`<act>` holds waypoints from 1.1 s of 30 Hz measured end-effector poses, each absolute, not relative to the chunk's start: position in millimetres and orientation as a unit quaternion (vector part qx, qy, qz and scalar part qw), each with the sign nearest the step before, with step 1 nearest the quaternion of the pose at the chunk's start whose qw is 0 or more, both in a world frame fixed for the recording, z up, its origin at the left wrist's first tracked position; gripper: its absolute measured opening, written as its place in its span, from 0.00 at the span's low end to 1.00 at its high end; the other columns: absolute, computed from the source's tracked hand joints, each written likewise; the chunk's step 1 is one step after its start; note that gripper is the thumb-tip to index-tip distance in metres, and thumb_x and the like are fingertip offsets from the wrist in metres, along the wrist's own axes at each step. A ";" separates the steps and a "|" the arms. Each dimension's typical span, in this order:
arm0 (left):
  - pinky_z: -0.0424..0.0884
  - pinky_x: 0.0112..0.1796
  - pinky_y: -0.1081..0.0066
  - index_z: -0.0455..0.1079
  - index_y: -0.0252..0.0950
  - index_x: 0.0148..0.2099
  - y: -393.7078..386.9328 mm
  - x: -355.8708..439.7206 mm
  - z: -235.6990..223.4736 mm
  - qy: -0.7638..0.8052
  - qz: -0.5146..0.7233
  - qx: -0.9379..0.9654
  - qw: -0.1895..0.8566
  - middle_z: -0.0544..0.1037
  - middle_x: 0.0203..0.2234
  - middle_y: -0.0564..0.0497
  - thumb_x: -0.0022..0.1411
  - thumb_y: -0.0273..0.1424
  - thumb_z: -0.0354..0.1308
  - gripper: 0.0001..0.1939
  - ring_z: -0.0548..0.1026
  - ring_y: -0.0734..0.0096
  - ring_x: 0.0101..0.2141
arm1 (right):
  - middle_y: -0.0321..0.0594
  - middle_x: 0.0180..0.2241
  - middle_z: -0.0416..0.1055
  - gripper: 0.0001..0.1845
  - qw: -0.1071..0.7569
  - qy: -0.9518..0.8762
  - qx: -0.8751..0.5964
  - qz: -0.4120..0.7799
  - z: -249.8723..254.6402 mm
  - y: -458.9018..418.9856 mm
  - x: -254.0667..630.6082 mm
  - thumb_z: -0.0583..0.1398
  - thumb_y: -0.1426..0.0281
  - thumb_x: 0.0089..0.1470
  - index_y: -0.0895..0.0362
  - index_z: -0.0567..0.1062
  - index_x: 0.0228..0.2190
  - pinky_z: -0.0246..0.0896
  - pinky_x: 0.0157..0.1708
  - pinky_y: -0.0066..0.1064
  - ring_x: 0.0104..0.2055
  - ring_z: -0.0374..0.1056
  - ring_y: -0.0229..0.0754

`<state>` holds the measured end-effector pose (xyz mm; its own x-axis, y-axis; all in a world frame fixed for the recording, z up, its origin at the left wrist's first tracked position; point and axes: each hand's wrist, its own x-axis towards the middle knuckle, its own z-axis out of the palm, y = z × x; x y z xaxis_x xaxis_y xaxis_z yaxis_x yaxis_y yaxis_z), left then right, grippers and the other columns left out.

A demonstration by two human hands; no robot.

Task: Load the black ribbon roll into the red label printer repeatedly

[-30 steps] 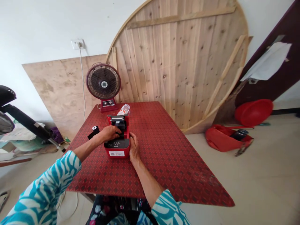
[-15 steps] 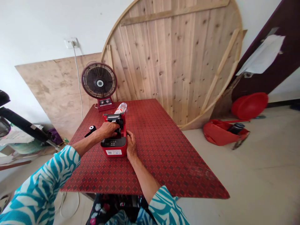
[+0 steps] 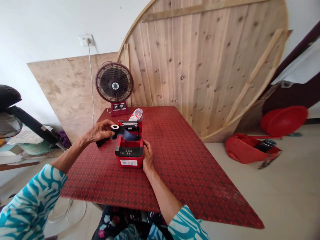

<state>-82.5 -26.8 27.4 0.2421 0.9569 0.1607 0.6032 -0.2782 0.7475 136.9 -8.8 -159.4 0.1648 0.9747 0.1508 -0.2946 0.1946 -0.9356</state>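
A red and black label printer (image 3: 129, 160) stands on the table with its lid raised. My left hand (image 3: 101, 131) pinches a black ribbon roll (image 3: 115, 130) with a pale core, just left of the open lid. From the roll a dark strip of ribbon (image 3: 128, 135), partly blurred, stretches into the printer's body. My right hand (image 3: 148, 156) is curled against the printer's right side and grips it. The printer's inside is partly covered by the ribbon. Under my left hand lies a dark object (image 3: 101, 142), mostly hidden.
A plastic bottle (image 3: 136, 114) lies behind the printer. A maroon fan (image 3: 115, 86) stands at the back left of the red patterned table (image 3: 180, 166). A round wooden board (image 3: 200, 66) leans on the wall. Right, on the floor, are a red bag (image 3: 237, 148) and red stool (image 3: 285, 120).
My left hand has come out of the printer to the left and now holds the ribbon roll, its strip stretched out. My right hand stays on the printer's side. The view has shifted.
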 end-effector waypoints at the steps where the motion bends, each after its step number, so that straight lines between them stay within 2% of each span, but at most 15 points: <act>1: 0.70 0.34 0.69 0.67 0.33 0.45 -22.7 -89.6 23.8 0.536 0.339 0.719 0.283 0.77 0.33 0.49 0.51 0.37 0.62 0.20 0.75 0.68 0.32 | 0.40 0.44 0.75 0.21 0.649 -0.420 -0.404 0.490 -159.4 -9.0 137.2 0.54 0.59 0.53 0.53 0.74 0.45 0.60 0.50 0.38 0.50 0.66 0.45; 5: 0.70 0.36 0.70 0.67 0.34 0.49 9.9 -109.0 0.3 0.597 0.364 0.682 0.215 0.78 0.37 0.49 0.50 0.35 0.59 0.23 0.75 0.68 0.34 | 0.41 0.44 0.75 0.21 0.646 -0.416 -0.411 0.491 -159.4 -8.8 139.2 0.54 0.59 0.53 0.54 0.74 0.45 0.60 0.49 0.39 0.50 0.66 0.46; 9: 0.69 0.36 0.72 0.69 0.35 0.43 47.4 -113.3 -26.7 0.710 0.251 0.650 0.099 0.78 0.34 0.50 0.52 0.32 0.57 0.15 0.75 0.66 0.36 | 0.41 0.43 0.76 0.22 0.640 -0.419 -0.420 0.488 -162.0 -8.1 141.5 0.55 0.58 0.52 0.54 0.75 0.45 0.62 0.46 0.38 0.49 0.68 0.47; 12: 0.67 0.35 0.71 0.70 0.35 0.41 65.2 -110.2 -44.6 0.746 0.186 0.635 0.083 0.79 0.34 0.48 0.50 0.32 0.59 0.14 0.76 0.61 0.38 | 0.41 0.42 0.76 0.22 0.637 -0.421 -0.424 0.488 -163.3 -8.7 143.1 0.55 0.57 0.52 0.54 0.74 0.45 0.62 0.45 0.38 0.48 0.69 0.47; 17: 0.67 0.35 0.70 0.71 0.35 0.36 79.1 -109.2 -64.6 0.739 0.198 0.630 0.132 0.79 0.31 0.47 0.46 0.32 0.63 0.12 0.76 0.58 0.38 | 0.40 0.41 0.77 0.23 0.629 -0.418 -0.429 0.495 -161.1 -11.9 144.6 0.56 0.57 0.52 0.54 0.74 0.46 0.63 0.45 0.38 0.47 0.70 0.47; 19: 0.68 0.36 0.70 0.71 0.35 0.37 81.2 -115.1 -66.5 0.723 0.218 0.635 0.163 0.79 0.31 0.49 0.45 0.34 0.65 0.15 0.76 0.59 0.38 | 0.41 0.41 0.77 0.23 0.629 -0.415 -0.430 0.497 -160.4 -12.2 144.8 0.56 0.57 0.51 0.54 0.74 0.46 0.63 0.45 0.38 0.46 0.70 0.47; 21: 0.69 0.38 0.70 0.72 0.35 0.41 79.1 -126.0 -66.0 0.702 0.249 0.638 0.196 0.80 0.34 0.48 0.46 0.37 0.64 0.20 0.77 0.60 0.39 | 0.41 0.41 0.77 0.23 0.627 -0.413 -0.431 0.500 -160.5 -11.5 144.8 0.56 0.57 0.51 0.54 0.74 0.46 0.63 0.45 0.38 0.46 0.70 0.46; 24: 0.70 0.43 0.68 0.68 0.32 0.52 63.0 -148.2 -66.6 0.677 0.309 0.625 0.235 0.79 0.44 0.44 0.54 0.43 0.55 0.26 0.76 0.62 0.44 | 0.41 0.40 0.77 0.23 0.628 -0.410 -0.436 0.497 -162.0 -9.6 144.4 0.56 0.57 0.51 0.54 0.75 0.46 0.63 0.44 0.38 0.45 0.70 0.47; 26: 0.71 0.45 0.67 0.66 0.30 0.54 44.9 -161.9 -71.3 0.667 0.335 0.615 0.256 0.77 0.47 0.41 0.56 0.43 0.52 0.28 0.75 0.62 0.47 | 0.41 0.40 0.77 0.23 0.633 -0.411 -0.435 0.491 -163.1 -8.5 143.9 0.56 0.57 0.51 0.55 0.75 0.46 0.63 0.44 0.38 0.44 0.70 0.47; 30: 0.73 0.44 0.62 0.70 0.32 0.49 10.2 -170.6 -88.8 0.635 0.360 0.595 0.337 0.80 0.44 0.42 0.47 0.44 0.60 0.29 0.77 0.57 0.44 | 0.41 0.40 0.77 0.23 0.636 -0.417 -0.428 0.489 -164.1 -7.2 142.7 0.55 0.57 0.52 0.55 0.75 0.46 0.63 0.45 0.38 0.45 0.70 0.46; 33: 0.72 0.47 0.61 0.70 0.34 0.48 0.6 -159.6 -99.0 0.606 0.409 0.573 0.368 0.79 0.45 0.43 0.45 0.44 0.63 0.29 0.77 0.57 0.45 | 0.41 0.40 0.77 0.23 0.637 -0.421 -0.425 0.486 -164.0 -6.7 142.1 0.55 0.57 0.52 0.55 0.75 0.46 0.63 0.44 0.38 0.45 0.69 0.46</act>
